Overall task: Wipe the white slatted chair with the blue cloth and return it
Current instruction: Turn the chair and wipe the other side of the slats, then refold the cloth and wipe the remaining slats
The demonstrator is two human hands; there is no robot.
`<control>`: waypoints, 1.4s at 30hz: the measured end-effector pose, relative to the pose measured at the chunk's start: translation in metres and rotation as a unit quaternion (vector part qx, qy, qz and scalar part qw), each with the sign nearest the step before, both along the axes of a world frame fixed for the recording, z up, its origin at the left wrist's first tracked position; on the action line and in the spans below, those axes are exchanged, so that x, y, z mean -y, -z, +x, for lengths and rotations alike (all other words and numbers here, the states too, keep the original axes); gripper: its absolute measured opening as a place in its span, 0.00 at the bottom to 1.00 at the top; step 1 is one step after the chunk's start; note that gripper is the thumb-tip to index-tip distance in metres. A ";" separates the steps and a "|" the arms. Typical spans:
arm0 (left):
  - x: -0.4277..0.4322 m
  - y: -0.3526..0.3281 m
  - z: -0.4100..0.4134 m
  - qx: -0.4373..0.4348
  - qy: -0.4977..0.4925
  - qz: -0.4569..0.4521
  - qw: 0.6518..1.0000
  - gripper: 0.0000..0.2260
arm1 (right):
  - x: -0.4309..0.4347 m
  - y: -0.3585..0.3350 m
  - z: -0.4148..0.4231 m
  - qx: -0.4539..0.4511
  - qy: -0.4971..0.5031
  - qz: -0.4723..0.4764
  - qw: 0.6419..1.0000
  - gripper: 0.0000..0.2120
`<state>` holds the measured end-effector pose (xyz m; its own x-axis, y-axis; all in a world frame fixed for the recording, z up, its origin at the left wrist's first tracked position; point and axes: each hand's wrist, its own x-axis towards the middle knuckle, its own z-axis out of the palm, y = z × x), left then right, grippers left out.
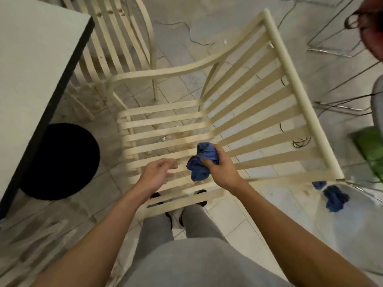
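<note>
Surface: a pale flat tabletop (31,59) with a dark edge fills your upper left. Just beside its edge, lower down, is a black round disc (60,162); whether it is a stool or a mat can't be told.

Room: the floor (228,214) is pale square tile, scuffed and stained. Thin dark cables (300,141) lie on it behind the chair. Bare metal wire legs (331,44) stand at the upper right, and a blurred green item (371,148) sits at the right edge.

Task chair: the white slatted chair (290,79) stands directly in front of your legs, its seat toward you. It has flat painted slats in the seat and back, a rounded top rail and a curved armrest. The paint is cream and worn. A second slatted chair (101,21) stands beyond it, against the tabletop.

Cloth: the blue cloth (202,162) is crumpled into a soft wad, held above the near seat slats.

Hands: your right hand (221,168) has its grip clamped round the cloth, fingers curled over the wad. Your left hand (157,172) hovers above the seat to the left, its grip apart, fingers loosely bent and holding nothing.

Other: another bunched blue cloth (334,198) lies on a pale glossy surface (352,235) at your lower right.
</note>
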<state>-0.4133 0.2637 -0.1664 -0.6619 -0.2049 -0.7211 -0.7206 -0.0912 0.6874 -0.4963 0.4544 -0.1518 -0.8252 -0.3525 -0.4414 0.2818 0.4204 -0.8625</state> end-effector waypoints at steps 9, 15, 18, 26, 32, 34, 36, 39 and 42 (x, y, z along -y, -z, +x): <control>-0.072 -0.091 -0.035 -0.084 0.072 0.082 0.990 0.19 | -0.041 -0.083 0.004 0.063 0.114 -0.120 0.984 0.12; -0.129 -0.120 -0.056 -0.138 0.071 0.062 0.986 0.12 | -0.100 -0.118 -0.015 0.148 0.141 -0.194 0.960 0.17; -0.170 -0.130 -0.067 -0.166 0.056 0.044 0.984 0.15 | -0.136 -0.132 -0.032 0.155 0.127 -0.214 0.956 0.13; -0.268 -0.153 -0.087 -0.246 -0.051 -0.037 0.967 0.18 | -0.214 -0.171 -0.090 0.159 0.035 -0.198 0.966 0.13; -0.281 -0.169 -0.103 -0.275 -0.150 -0.064 0.947 0.09 | -0.226 -0.184 -0.128 0.128 -0.041 -0.145 0.980 0.15; -0.275 -0.169 -0.110 -0.286 -0.170 -0.079 0.940 0.08 | -0.223 -0.181 -0.142 0.118 -0.072 -0.124 0.983 0.15; -0.270 -0.167 -0.120 -0.288 -0.189 -0.084 0.935 0.08 | -0.218 -0.178 -0.157 0.111 -0.104 -0.105 0.983 0.15; -0.266 -0.164 -0.142 -0.275 -0.219 -0.100 0.931 0.10 | -0.205 -0.174 -0.185 0.115 -0.157 -0.090 0.977 0.15; -0.258 -0.159 -0.172 -0.263 -0.238 -0.153 0.922 0.12 | -0.182 -0.168 -0.223 0.115 -0.210 -0.075 0.968 0.17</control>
<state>-0.5851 0.5215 -0.0078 -0.6862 -0.7033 -0.1859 -0.2075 -0.0557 0.9766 -0.7193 0.6363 0.0166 -0.4817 -0.7101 -0.5135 0.3051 0.4134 -0.8579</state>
